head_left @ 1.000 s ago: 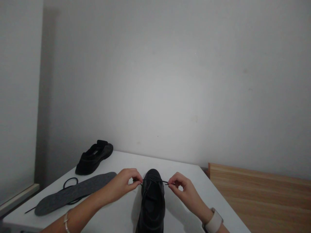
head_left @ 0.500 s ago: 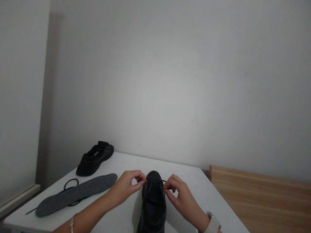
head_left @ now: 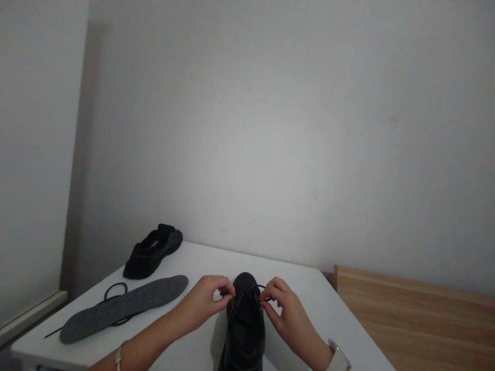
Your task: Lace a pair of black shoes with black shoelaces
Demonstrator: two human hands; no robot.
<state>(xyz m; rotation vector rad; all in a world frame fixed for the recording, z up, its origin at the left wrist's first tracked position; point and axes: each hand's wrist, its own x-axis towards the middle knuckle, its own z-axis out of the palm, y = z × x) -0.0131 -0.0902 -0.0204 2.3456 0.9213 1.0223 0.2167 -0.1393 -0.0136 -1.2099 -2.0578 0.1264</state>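
The black shoe (head_left: 244, 324) stands on the white tabletop (head_left: 309, 299), toe pointing away from the person, directly between both hands. The left hand (head_left: 207, 301) is pinched shut on one end of the black lace (head_left: 260, 286) at the left side of the toe-end eyelets; the right hand (head_left: 284, 304) is pinched shut on the other end at the right side.

Risks, as judged from this position:
- The lace ends are thin and held only by the fingertips. A slack pinch could let an end slip free.
- Uneven pull from the two hands could leave one end longer than the other.
- Black lace against a black shoe in dim light gives poor contrast; an eyelet could be missed.

A grey insole (head_left: 124, 306) lies to the left over a second lace (head_left: 114, 291); a second shoe (head_left: 152, 251) sits beyond it.

No brand, label or writing is legible on any item.
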